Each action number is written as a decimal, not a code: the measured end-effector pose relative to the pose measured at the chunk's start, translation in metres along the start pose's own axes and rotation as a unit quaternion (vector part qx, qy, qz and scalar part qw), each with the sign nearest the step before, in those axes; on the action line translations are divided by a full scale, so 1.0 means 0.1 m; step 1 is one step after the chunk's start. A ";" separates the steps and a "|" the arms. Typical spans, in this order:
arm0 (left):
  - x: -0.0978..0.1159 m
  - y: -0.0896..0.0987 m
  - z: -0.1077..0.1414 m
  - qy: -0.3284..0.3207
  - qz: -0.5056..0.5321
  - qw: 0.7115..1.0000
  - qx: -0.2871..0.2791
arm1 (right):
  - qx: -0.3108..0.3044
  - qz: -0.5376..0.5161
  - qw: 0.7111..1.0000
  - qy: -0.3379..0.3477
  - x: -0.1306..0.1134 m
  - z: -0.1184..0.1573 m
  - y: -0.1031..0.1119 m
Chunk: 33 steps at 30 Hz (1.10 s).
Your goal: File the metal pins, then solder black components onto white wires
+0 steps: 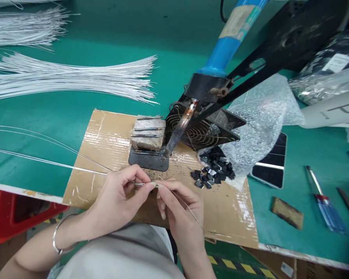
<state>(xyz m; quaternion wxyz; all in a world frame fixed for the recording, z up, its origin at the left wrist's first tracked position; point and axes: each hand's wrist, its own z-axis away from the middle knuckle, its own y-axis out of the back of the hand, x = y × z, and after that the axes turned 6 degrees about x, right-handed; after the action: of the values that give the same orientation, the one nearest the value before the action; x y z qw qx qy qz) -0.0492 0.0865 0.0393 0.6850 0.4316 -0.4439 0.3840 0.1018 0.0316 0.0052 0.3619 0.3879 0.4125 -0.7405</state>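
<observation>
My left hand (119,201) pinches thin white wires (87,169) between thumb and forefinger, their long ends trailing off to the left. My right hand (182,205) meets it fingertip to fingertip, thumb and forefinger pinched at the wire ends. A fine metallic strand (192,212), perhaps solder, runs from the pinch across the right hand. Both hands are over a cardboard sheet (229,217). Just beyond them a soldering iron (180,126) hangs tip down from a black bracket. Its tip ends above a black pad (151,162). Slim metal pins lie on a greyish block (148,143).
Behind the iron is a black fan (192,131). Small black pieces (213,170) spill from bubble wrap (256,124). To the right lie a phone (270,162), a sponge piece (287,212) and a screwdriver (328,209). White wire bundles (75,79) lie back left.
</observation>
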 end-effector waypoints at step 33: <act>-0.02 -0.03 -0.01 -0.026 -0.021 0.999 0.030 | -0.011 -0.073 0.994 -0.080 -0.08 -0.06 -0.04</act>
<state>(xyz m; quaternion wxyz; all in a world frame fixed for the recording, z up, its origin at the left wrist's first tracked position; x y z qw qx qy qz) -0.0471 0.0860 0.0369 0.6680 0.4709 -0.4407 0.3713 0.1031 0.0407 0.0110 0.3434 0.2920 0.4176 -0.7889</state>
